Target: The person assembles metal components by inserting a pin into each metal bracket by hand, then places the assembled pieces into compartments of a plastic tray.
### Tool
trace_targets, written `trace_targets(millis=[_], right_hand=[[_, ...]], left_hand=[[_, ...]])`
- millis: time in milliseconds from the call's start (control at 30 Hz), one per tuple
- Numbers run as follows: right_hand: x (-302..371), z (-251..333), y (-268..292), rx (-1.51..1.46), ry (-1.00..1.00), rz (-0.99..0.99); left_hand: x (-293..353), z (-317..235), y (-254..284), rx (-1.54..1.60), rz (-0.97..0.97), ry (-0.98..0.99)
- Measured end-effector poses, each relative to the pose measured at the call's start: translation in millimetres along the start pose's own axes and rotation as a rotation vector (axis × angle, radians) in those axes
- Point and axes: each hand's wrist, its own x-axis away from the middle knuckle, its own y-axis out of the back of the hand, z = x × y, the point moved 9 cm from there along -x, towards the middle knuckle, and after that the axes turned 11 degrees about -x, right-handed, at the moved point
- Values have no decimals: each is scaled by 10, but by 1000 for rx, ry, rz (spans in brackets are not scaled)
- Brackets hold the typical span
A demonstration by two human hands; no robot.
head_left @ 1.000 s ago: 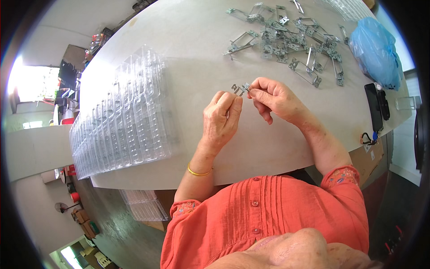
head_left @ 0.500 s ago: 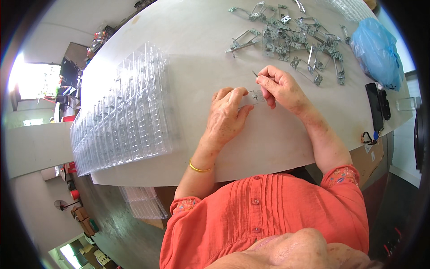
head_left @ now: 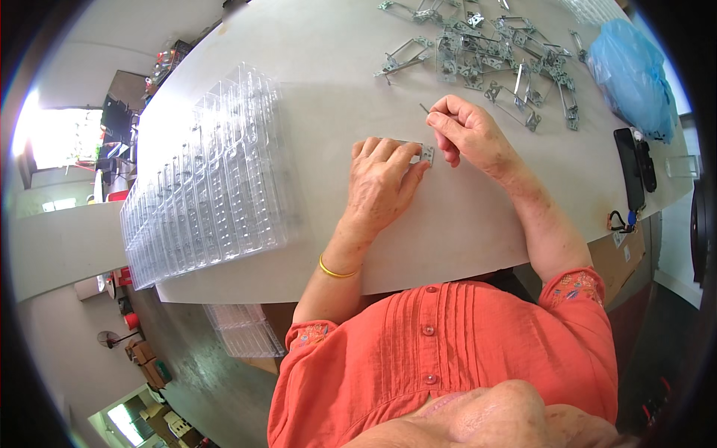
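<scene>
My left hand (head_left: 382, 175) is closed around a small metal bracket assembly (head_left: 426, 154), holding it low at the tabletop. Only the bracket's perforated end plate and a thin edge show past my fingers. Just to the right and a little farther off, my right hand (head_left: 467, 134) pinches a thin dark metal rod (head_left: 424, 109) between thumb and fingertips. The rod's free end points up and left, apart from the bracket. Beyond both hands lies a loose heap of similar metal bracket assemblies (head_left: 478, 56).
Stacked clear plastic trays (head_left: 209, 187) cover the table's left side. At the right are a blue plastic bag (head_left: 631, 78), a black phone-like object (head_left: 629, 168) and a clear container (head_left: 681, 166). More clear trays (head_left: 243, 330) sit below the table's front edge.
My left hand has lowered and flattened more over the bracket, whose end plate now faces up. My right hand has shifted slightly farther away, still pinching the rod.
</scene>
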Motion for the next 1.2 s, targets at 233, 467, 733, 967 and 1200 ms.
trace_targets(millis=[233, 467, 733, 967, 1200], right_hand=[[-13, -27, 19, -7, 8, 5], [-41, -50, 67, -10, 32, -12], [-62, 10, 136, -63, 103, -54], [-72, 13, 161, -60, 107, -76], [-84, -9, 161, -54, 84, -79]], left_hand=[[22, -29, 35, 14, -66, -62], [22, 39, 59, 7, -44, 17], [50, 92, 8, 14, -33, 60], [56, 163, -25, 0, 17, 138], [69, 229, -26, -19, 4, 178]])
